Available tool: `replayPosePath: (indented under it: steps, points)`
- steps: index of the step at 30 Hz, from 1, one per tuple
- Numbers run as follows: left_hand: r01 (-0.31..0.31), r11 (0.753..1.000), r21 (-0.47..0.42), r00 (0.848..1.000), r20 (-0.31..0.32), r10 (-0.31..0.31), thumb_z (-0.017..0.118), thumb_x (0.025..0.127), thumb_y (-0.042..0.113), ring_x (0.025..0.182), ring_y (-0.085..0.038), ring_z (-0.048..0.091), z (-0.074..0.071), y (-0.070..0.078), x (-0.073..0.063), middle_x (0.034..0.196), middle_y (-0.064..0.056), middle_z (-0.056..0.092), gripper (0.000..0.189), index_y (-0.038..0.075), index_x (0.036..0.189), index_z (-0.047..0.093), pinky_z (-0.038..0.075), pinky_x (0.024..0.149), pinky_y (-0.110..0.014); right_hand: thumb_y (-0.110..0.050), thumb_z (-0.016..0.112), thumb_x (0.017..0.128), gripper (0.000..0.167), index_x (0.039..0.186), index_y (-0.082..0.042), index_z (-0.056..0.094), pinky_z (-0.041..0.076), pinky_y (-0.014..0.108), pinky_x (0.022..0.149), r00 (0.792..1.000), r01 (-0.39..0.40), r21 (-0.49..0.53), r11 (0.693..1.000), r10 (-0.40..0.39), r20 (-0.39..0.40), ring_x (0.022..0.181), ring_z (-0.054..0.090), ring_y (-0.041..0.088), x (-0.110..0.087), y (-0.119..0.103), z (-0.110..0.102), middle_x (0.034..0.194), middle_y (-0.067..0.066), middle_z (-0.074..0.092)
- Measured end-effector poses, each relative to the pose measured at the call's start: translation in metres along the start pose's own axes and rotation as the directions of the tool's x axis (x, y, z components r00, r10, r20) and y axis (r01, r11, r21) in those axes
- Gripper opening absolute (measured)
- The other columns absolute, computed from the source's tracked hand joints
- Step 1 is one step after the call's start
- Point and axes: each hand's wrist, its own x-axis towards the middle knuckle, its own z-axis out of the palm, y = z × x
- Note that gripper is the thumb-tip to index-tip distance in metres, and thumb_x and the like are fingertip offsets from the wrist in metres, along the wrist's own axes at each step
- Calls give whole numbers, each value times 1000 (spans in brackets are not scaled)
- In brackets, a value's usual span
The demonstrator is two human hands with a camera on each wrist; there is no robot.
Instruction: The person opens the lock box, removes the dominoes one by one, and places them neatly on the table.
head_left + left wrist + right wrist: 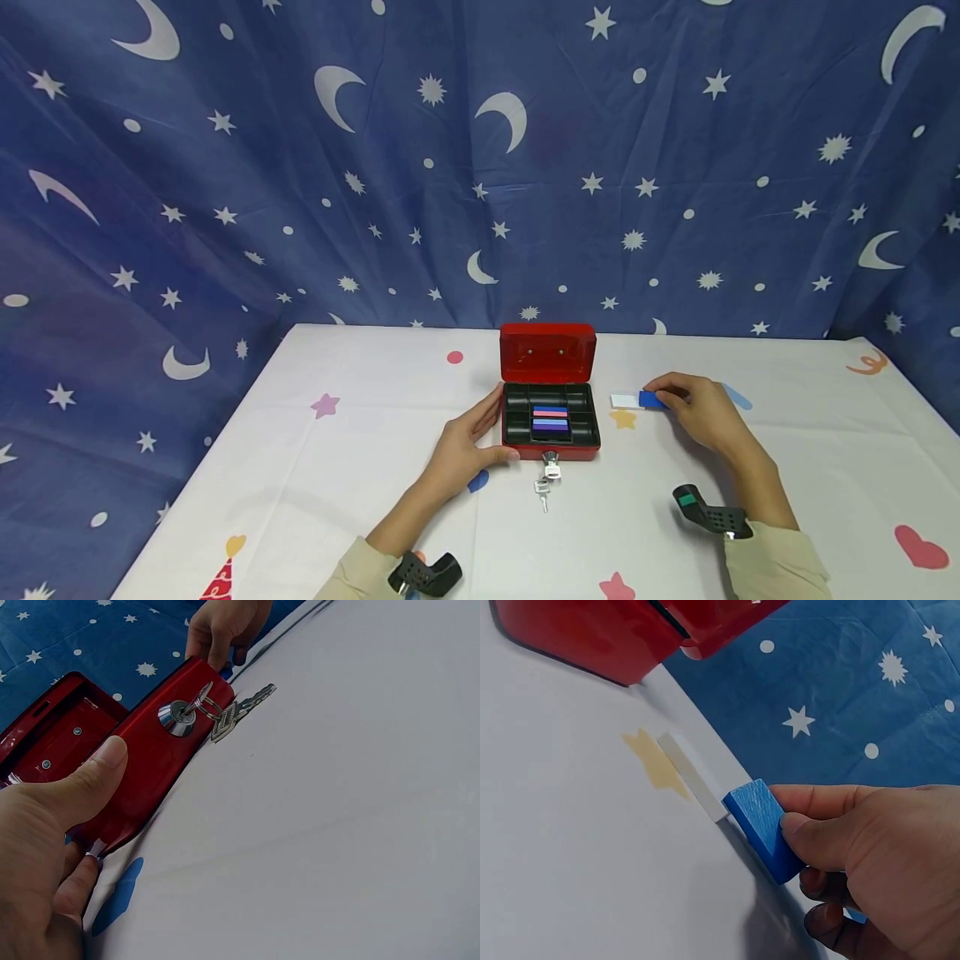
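A small red cash box (583, 453) stands on the white table with its lid (547, 354) raised. Its black divided tray (517, 431) holds several flat coloured blocks (550, 412), blue, pink, light blue and purple, in the middle column. My left hand (461, 454) grips the box at its front left corner, thumb on the front face and fingers along the left side. To the right of the box, my right hand (701, 410) pinches a flat blue block (757, 825) between thumb and fingers. The near end of a white block (694, 776) lies right at the blue one.
Keys (542, 492) hang on a ring from the lock (178, 718) at the box's front. The white tablecloth (360, 467) carries printed shapes, among them a yellow star (623, 419) beside the white block. A blue curtain (420, 200) with moons and stars hangs behind the table.
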Motion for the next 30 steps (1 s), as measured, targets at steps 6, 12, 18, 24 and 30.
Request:
replayPosePath:
  steps: [6, 12, 18, 24, 30]
  points:
    - [-1, 1000, 6, 1000, 0, 1, 85, 71, 16, 131, -12, 40, 0, 1, 0, 147, 2, 39, 93, 18, 149, 35, 37, 102, -24, 0, 61, 91, 17, 101, -9, 72, 48, 45, 77, 1000, -25, 4, 1000, 25, 0, 86, 57, 28, -1, 3, -1, 100, 13, 68]
    - [-15, 1000, 11, 1000, -1, 15, 84, 71, 17, 132, -16, 41, 0, 2, 0, 147, -1, 39, 93, 18, 149, 35, 38, 102, -26, 0, 60, 92, 17, 100, -8, 72, 48, 47, 78, 999, -43, 6, 999, 43, 17, 87, 56, 29, -3, 4, -4, 101, 15, 67]
    - [-8, 1000, 13, 1000, -2, 8, 85, 70, 16, 131, -14, 41, 0, 2, 0, 147, 0, 39, 93, 19, 150, 35, 38, 102, -25, 0, 59, 92, 17, 100, -8, 72, 46, 41, 73, 999, -41, 6, 999, 41, 24, 81, 54, 25, -3, 6, -3, 98, 13, 68]
    - [4, 1000, 6, 1000, 2, -4, 84, 71, 14, 131, -10, 40, 0, 1, 0, 147, 4, 39, 93, 19, 149, 35, 37, 102, -22, 0, 59, 92, 17, 100, -7, 72, 46, 40, 71, 999, -38, 9, 999, 38, 24, 80, 54, 24, -3, 7, -3, 98, 14, 68]
    - [13, 1000, 12, 1000, 0, -13, 85, 70, 14, 131, -10, 40, 0, 1, 0, 147, 3, 39, 94, 19, 149, 35, 37, 102, -22, 2, 58, 91, 18, 104, -5, 69, 48, 48, 79, 998, -25, 17, 1000, 25, 54, 88, 56, 29, -3, 8, -2, 105, 18, 65]
